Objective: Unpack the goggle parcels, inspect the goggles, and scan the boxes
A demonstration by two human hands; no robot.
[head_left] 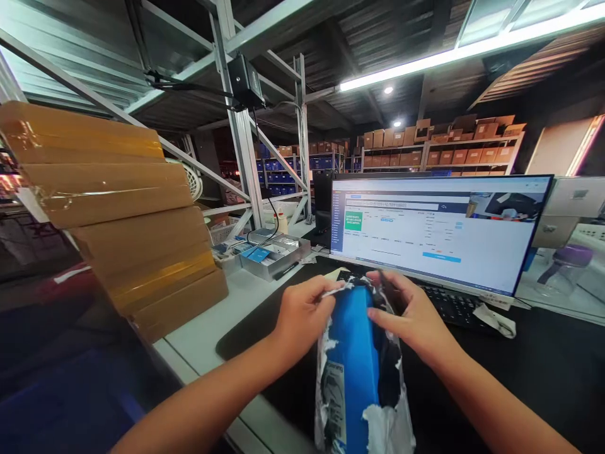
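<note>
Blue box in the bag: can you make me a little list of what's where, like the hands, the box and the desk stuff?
left hand: pinches the torn top edge of the plastic bag
right hand: holds the bag's other side at the top
blue box: upright inside the bag, top poking out
behind hands: keyboard and lit monitor
left of desk: stack of brown cartons, metal tray

One head-worn camera looks forward and slightly down, close over the desk (208,340), facing the computer monitor (439,230); carton shelving (444,151) stands far behind the monitor.
</note>
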